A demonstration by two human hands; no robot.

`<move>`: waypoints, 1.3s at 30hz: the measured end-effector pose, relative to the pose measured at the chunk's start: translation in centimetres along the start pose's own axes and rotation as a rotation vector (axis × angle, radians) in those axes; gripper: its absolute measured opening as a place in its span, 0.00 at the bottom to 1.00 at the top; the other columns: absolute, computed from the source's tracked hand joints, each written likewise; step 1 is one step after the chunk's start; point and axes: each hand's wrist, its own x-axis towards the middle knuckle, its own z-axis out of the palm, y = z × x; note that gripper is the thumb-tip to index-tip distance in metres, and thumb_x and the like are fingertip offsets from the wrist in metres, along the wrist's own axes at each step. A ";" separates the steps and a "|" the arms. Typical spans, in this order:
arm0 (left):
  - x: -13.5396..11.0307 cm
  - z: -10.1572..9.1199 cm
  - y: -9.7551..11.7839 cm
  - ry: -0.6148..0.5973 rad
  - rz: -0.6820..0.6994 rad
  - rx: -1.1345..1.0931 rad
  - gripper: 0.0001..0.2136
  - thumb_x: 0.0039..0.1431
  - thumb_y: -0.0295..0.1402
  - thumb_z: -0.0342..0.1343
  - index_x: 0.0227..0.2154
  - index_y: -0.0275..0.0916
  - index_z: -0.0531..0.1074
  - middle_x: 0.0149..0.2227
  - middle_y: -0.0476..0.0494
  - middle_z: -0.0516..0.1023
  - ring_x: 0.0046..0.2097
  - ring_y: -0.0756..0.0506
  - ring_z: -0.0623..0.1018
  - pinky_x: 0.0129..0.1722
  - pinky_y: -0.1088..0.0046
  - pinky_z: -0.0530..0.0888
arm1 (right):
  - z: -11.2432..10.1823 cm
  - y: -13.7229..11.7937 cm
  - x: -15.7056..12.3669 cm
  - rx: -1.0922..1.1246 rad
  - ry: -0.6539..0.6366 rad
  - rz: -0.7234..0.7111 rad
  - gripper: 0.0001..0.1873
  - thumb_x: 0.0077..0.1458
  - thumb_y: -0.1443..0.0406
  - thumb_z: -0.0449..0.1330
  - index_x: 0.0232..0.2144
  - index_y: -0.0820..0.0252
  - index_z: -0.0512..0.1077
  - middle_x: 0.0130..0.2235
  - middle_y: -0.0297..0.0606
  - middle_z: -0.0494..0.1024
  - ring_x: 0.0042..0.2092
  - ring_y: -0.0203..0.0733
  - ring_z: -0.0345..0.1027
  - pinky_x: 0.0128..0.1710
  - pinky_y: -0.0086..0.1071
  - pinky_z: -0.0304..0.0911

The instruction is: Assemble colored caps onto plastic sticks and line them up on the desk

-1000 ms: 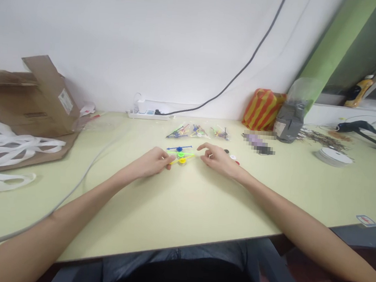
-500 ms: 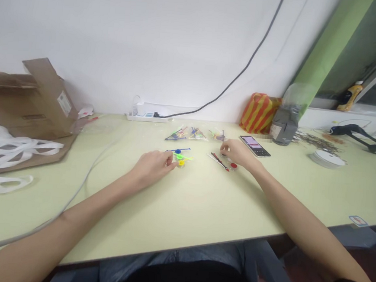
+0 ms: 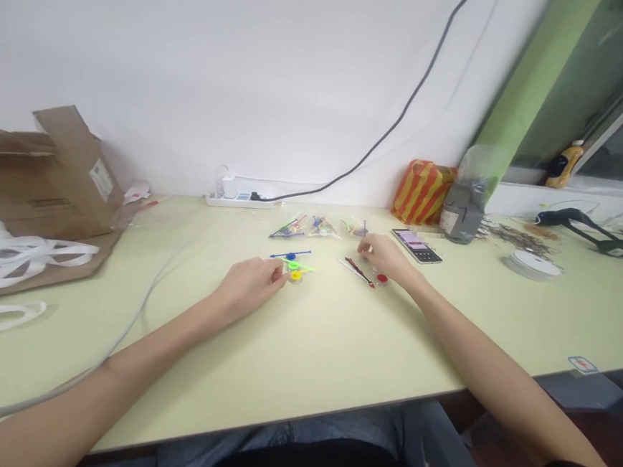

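My left hand point(image 3: 251, 283) rests on the pale green table point(image 3: 307, 348), fingers curled, its fingertips touching a small cluster of coloured plastic toy pieces point(image 3: 294, 264): a blue stick, a green disc and a yellow disc. My right hand point(image 3: 384, 255) lies further right with fingers bent down onto the table beside a red and black stick point(image 3: 359, 271) and a red disc point(image 3: 382, 278). What its fingers pinch is hidden. Three small clear bags of coloured pieces point(image 3: 320, 227) lie just behind.
A phone point(image 3: 416, 245) lies right of my right hand. A striped bag point(image 3: 421, 192) and grey pouch point(image 3: 462, 208) stand by the wall. A power strip point(image 3: 239, 197), cardboard box point(image 3: 40, 176), white straps point(image 3: 13, 253) and a grey cable point(image 3: 139, 299) are at left. A tape roll point(image 3: 533, 264) sits right.
My right hand moved from the coloured pieces rightward to the red stick and disc. My left hand stayed at the cluster. The view shifted slightly.
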 end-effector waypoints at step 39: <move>-1.1 -0.4 1.2 -0.157 0.378 -0.057 0.20 0.70 0.38 0.41 0.59 0.48 0.70 0.25 0.47 0.73 0.29 0.45 0.74 0.34 0.71 0.65 | -3.9 -2.2 -1.8 0.074 -0.142 -0.223 0.06 0.56 0.71 0.61 0.32 0.60 0.78 0.39 0.41 0.80 0.41 0.43 0.72 0.38 0.31 0.61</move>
